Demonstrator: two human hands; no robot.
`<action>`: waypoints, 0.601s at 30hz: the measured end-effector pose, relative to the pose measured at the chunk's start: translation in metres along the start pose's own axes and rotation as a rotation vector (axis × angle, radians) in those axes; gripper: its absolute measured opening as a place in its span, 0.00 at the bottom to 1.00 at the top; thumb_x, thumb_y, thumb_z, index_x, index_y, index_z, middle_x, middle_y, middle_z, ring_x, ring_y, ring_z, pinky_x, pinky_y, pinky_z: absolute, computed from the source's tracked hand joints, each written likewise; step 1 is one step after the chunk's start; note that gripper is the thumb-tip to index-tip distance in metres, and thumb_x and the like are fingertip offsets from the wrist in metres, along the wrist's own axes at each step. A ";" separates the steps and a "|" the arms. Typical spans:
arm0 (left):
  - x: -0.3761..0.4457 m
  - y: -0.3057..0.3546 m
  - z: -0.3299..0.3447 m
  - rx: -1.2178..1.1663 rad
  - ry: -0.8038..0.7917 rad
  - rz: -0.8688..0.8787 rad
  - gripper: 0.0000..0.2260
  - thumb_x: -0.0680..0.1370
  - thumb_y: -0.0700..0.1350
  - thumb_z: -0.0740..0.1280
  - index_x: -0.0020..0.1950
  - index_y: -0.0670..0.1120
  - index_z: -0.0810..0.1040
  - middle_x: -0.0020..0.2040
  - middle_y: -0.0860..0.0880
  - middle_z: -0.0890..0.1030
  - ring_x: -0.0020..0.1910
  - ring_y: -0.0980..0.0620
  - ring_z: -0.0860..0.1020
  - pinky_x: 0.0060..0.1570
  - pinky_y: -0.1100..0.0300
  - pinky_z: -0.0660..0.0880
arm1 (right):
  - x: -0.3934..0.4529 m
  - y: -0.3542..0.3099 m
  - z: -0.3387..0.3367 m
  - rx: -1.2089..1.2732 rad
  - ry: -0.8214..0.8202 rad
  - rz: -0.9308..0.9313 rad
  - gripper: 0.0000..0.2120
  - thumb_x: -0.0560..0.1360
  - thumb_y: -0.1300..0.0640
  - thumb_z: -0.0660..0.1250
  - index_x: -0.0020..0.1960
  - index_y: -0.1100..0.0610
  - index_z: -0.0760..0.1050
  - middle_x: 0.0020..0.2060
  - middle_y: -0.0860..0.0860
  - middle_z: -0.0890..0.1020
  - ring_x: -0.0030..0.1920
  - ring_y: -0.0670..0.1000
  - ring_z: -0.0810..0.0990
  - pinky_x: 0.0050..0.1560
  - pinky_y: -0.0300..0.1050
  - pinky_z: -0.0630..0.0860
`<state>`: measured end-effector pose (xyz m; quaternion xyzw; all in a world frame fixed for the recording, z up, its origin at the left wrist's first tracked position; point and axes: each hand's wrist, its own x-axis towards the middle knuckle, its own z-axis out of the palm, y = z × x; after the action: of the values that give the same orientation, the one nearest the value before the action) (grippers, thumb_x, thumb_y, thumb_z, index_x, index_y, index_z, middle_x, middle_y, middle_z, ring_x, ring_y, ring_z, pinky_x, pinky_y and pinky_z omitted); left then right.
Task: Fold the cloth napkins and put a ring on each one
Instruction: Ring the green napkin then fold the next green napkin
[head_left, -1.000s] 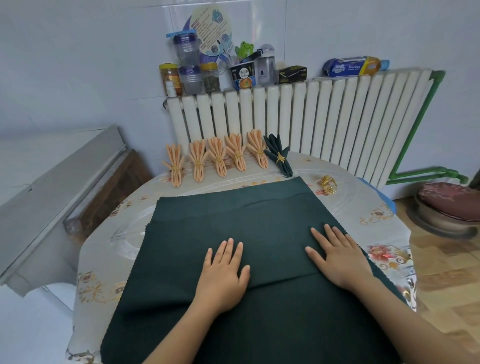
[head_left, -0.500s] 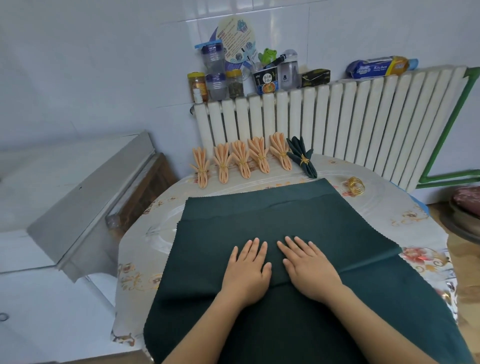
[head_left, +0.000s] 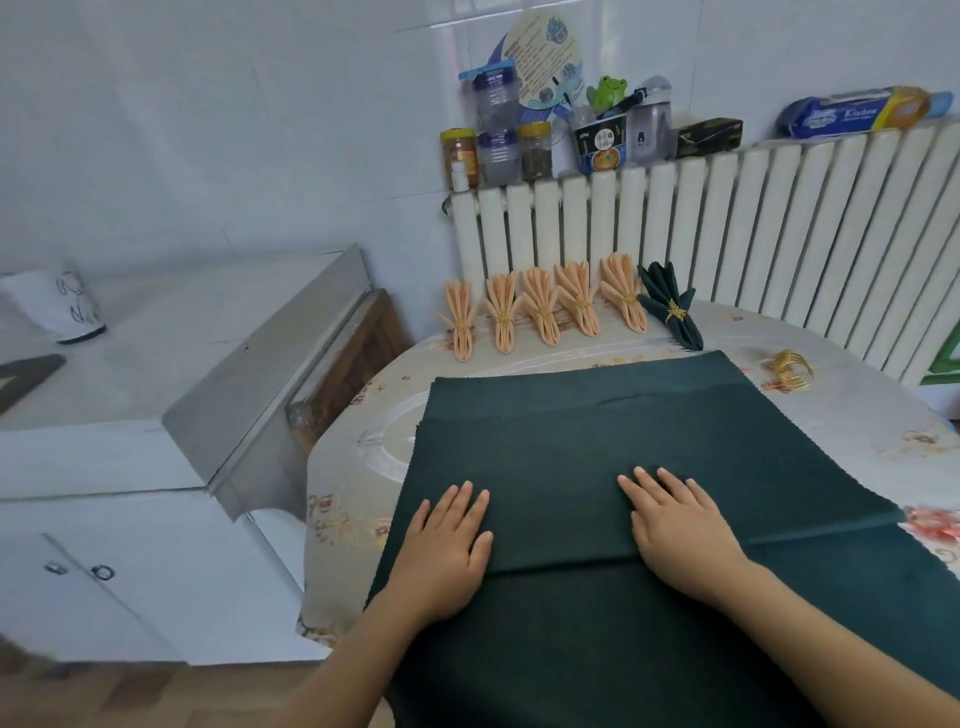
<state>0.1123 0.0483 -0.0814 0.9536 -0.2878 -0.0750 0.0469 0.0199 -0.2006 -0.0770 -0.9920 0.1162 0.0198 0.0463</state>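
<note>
The dark green napkin (head_left: 623, 441), a matte woven cloth with pinked edges, lay across the round, floral-covered surface (head_left: 353, 488), its near part folded over into a straight crease. The left hand (head_left: 441, 551) and right hand (head_left: 680, 530) pressed flat on that fold, fingers straight and together, gripping nothing. Half a second before they had lain side by side; now they were spread well apart. A coiled gold ring (head_left: 792, 368) sat beyond the cloth's far right corner.
</note>
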 end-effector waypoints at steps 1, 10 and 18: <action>0.001 -0.001 0.000 -0.010 -0.012 -0.004 0.24 0.83 0.54 0.45 0.78 0.54 0.44 0.78 0.54 0.42 0.76 0.57 0.39 0.74 0.55 0.36 | 0.002 -0.007 -0.002 0.003 0.032 -0.011 0.24 0.82 0.52 0.46 0.77 0.50 0.48 0.76 0.47 0.51 0.76 0.50 0.48 0.74 0.46 0.45; 0.066 -0.017 -0.039 -0.268 0.134 -0.075 0.14 0.80 0.42 0.57 0.58 0.52 0.79 0.63 0.52 0.76 0.64 0.51 0.71 0.65 0.56 0.65 | 0.004 -0.061 0.011 0.203 0.192 -0.065 0.21 0.71 0.46 0.52 0.55 0.45 0.80 0.53 0.46 0.82 0.53 0.50 0.80 0.51 0.46 0.76; 0.141 -0.052 -0.053 -0.035 0.034 -0.206 0.21 0.80 0.48 0.61 0.73 0.51 0.65 0.74 0.50 0.65 0.73 0.48 0.62 0.71 0.47 0.53 | 0.006 -0.063 0.014 0.227 0.228 -0.103 0.23 0.73 0.45 0.50 0.63 0.45 0.75 0.61 0.46 0.77 0.61 0.51 0.74 0.61 0.47 0.68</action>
<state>0.2654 0.0163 -0.0526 0.9783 -0.1861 -0.0681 0.0607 0.0400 -0.1397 -0.0858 -0.9809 0.0713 -0.1083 0.1453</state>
